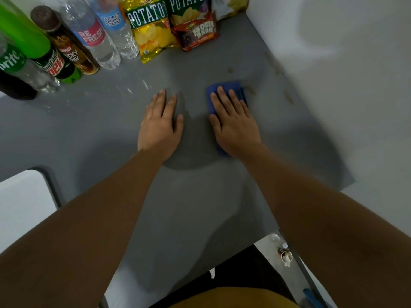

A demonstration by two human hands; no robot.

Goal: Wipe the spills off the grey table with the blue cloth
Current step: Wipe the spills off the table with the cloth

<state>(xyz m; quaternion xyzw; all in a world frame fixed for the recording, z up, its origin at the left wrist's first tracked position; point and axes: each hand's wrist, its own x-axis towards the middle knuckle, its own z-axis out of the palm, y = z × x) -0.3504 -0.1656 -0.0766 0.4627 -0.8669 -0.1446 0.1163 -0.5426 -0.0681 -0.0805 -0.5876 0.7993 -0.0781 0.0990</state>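
Note:
My right hand (233, 123) lies flat, palm down, on the folded blue cloth (231, 88), pressing it onto the grey table (195, 207). Most of the cloth is hidden under the hand; its far end shows beyond my fingertips. My left hand (161, 124) rests flat on the bare table to the left of the cloth, fingers spread, holding nothing. Brownish spill marks (289, 97) dot the table to the right of the cloth, near the right edge, with another spot (230, 69) further back. A wet sheen (133, 87) shows left of my left hand.
Several drink bottles (89, 38) stand along the back left of the table. Potato chip bags (151, 27) and a fudge bar pack (195, 34) lean at the back middle. A white wall (344, 74) borders the table's right side. A white chair (22, 201) stands at the left.

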